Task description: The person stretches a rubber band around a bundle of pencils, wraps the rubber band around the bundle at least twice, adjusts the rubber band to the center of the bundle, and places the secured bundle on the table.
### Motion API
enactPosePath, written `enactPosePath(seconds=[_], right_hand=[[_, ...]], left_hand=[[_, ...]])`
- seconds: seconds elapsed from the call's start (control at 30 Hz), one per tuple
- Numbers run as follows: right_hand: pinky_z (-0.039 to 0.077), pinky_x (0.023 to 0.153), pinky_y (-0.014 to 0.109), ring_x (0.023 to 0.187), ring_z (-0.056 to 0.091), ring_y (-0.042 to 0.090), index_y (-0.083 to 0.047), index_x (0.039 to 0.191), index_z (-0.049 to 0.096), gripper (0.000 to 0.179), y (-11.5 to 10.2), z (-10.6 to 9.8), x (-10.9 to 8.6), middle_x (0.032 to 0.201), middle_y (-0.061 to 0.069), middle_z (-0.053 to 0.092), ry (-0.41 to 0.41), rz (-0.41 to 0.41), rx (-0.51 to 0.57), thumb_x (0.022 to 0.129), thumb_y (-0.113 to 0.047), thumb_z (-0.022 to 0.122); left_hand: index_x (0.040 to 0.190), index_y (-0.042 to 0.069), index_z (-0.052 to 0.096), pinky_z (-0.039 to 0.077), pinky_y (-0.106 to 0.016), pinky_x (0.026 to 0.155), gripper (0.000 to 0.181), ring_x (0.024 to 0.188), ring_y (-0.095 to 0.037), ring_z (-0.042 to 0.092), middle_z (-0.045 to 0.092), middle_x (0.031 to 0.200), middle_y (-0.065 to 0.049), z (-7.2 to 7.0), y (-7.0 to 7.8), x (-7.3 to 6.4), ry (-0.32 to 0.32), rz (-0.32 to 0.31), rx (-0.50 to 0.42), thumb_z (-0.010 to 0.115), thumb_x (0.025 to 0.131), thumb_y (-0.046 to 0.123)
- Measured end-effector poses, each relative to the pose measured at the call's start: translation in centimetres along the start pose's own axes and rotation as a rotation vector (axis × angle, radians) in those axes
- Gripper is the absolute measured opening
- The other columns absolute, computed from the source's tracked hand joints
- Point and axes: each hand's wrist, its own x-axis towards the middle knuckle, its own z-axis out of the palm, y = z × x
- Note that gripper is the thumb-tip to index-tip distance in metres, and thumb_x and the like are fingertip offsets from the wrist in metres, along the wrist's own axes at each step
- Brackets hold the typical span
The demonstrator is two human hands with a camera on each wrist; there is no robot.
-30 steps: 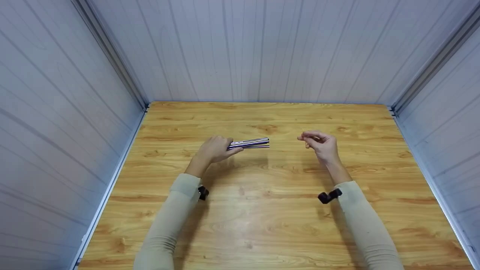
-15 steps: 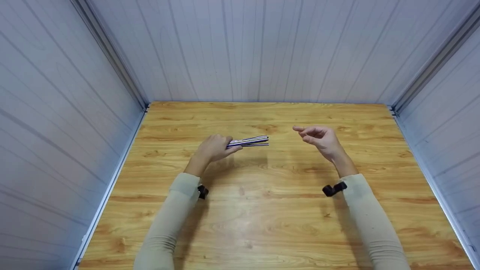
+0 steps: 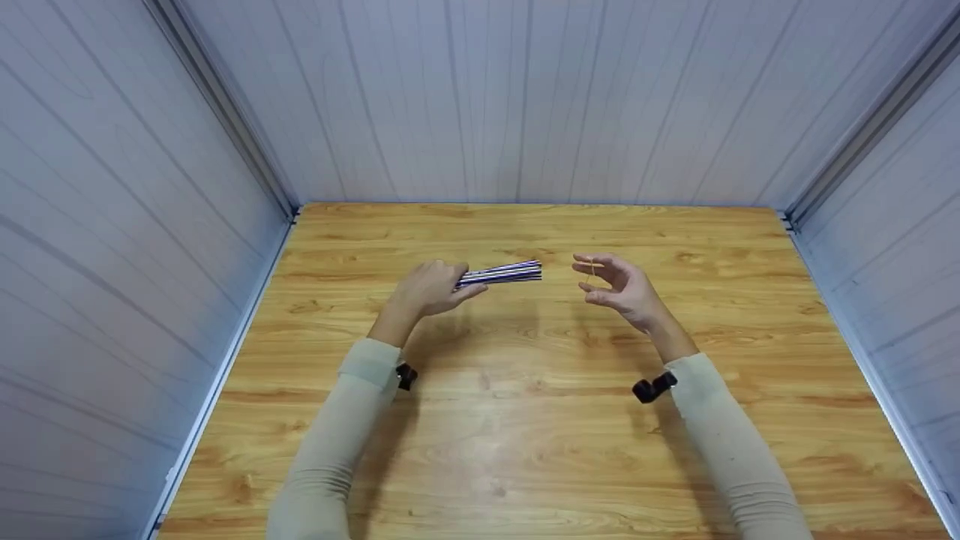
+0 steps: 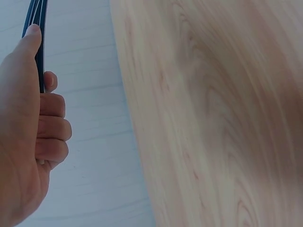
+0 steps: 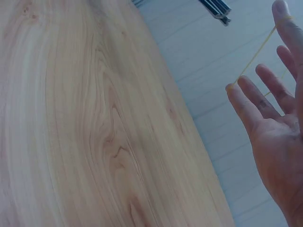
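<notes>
My left hand grips a bundle of thin blue-and-white striped sticks at one end. Their free ends point right, held above the table. In the left wrist view the fingers of the hand curl round the bundle, its thumb lying along it. To the right, a thin yellow rubber band is stretched between the spread thumb and fingers of my right hand. The right wrist view shows the band taut across the fingertips, with the stick ends a short gap away.
Both hands are over a wood-grain table. Pale panelled walls stand at its back and both sides. A small black camera sits on each wrist, such as the right camera.
The right hand's fingers have spread from a near pinch, stretching the rubber band, and the hand has moved slightly left. The left hand has shifted slightly away from me with the sticks.
</notes>
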Motion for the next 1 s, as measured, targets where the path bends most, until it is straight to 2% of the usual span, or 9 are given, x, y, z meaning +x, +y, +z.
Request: enactPosePath(seconds=[0.03,0.07,0.27,0.3,0.33,0.53,0.67,0.83,1.0], right_hand=[[0.059,0.118,0.036,0.149,0.064,0.017,0.021,0.153,0.046,0.063,0.0,0.2,0.1,0.163,0.008,0.064,0.004,0.004,-0.009,0.098,0.014,0.076],[0.059,0.118,0.036,0.149,0.064,0.017,0.02,0.154,0.047,0.062,0.0,0.3,0.1,0.166,0.015,0.061,0.01,0.01,-0.015,0.098,0.016,0.074],[0.057,0.121,0.038,0.155,0.06,0.034,0.024,0.151,0.046,0.061,0.2,1.2,0.6,0.159,0.0,0.069,0.023,0.022,-0.029,0.097,0.017,0.074],[0.056,0.121,0.038,0.156,0.059,0.037,0.025,0.151,0.046,0.063,0.3,1.3,0.7,0.155,-0.008,0.07,0.019,0.017,-0.029,0.097,0.015,0.076],[0.056,0.121,0.037,0.156,0.058,0.039,0.026,0.15,0.045,0.062,0.4,1.4,0.8,0.155,-0.007,0.07,0.018,0.01,-0.03,0.097,0.016,0.076],[0.057,0.12,0.036,0.146,0.066,0.019,0.021,0.147,0.054,0.058,0.7,2.2,1.4,0.158,0.006,0.069,-0.006,-0.038,0.01,0.096,0.012,0.08],[0.06,0.116,0.034,0.14,0.069,0.013,0.016,0.146,0.059,0.058,0.7,2.8,1.8,0.161,0.018,0.065,0.003,-0.034,0.032,0.093,0.011,0.083],[0.061,0.112,0.031,0.141,0.07,0.015,0.02,0.149,0.054,0.068,0.4,3.8,2.2,0.16,0.012,0.068,-0.006,-0.026,0.007,0.093,0.004,0.088],[0.061,0.109,0.027,0.141,0.071,0.023,0.017,0.145,0.059,0.057,0.3,4.4,2.8,0.155,0.006,0.073,-0.041,-0.069,0.002,0.094,0.01,0.084]], left_hand=[[0.104,0.002,0.068,0.035,-0.03,0.063,0.059,0.063,-0.014,0.041,0.042,0.07,0.002,-0.1,0.1,0.1,0.0,0.003,0.001,0.054,0.116,0.058],[0.103,0.002,0.068,0.034,-0.03,0.062,0.059,0.063,-0.014,0.04,0.041,0.07,0.003,-0.2,0.2,0.2,0.0,0.008,0.0,0.054,0.116,0.058],[0.1,0.004,0.066,0.034,-0.03,0.061,0.058,0.063,-0.014,0.041,0.04,0.07,0.004,-0.4,0.7,0.9,0.001,0.03,0.019,0.054,0.115,0.059],[0.101,0.004,0.066,0.034,-0.031,0.061,0.058,0.063,-0.014,0.041,0.04,0.069,0.004,-0.5,0.9,1.0,0.001,0.032,0.027,0.054,0.115,0.059],[0.101,0.004,0.067,0.033,-0.03,0.061,0.059,0.062,-0.014,0.04,0.039,0.069,0.004,-0.5,1.0,1.0,0.002,0.033,0.037,0.054,0.115,0.06],[0.104,0.004,0.068,0.031,-0.03,0.059,0.059,0.059,-0.013,0.037,0.037,0.067,0.004,-0.6,1.8,1.5,0.005,0.064,0.071,0.052,0.116,0.06],[0.105,0.005,0.068,0.033,-0.03,0.06,0.058,0.06,-0.014,0.039,0.039,0.068,0.004,-0.4,2.1,1.9,0.01,0.089,0.084,0.053,0.116,0.06],[0.106,0.005,0.068,0.033,-0.031,0.061,0.057,0.061,-0.015,0.041,0.042,0.068,0.003,-0.2,2.6,2.0,0.014,0.107,0.079,0.054,0.116,0.059],[0.108,0.007,0.069,0.037,-0.032,0.063,0.056,0.064,-0.015,0.046,0.047,0.072,0.002,-0.1,3.2,2.3,-0.005,0.09,0.049,0.055,0.115,0.06]])
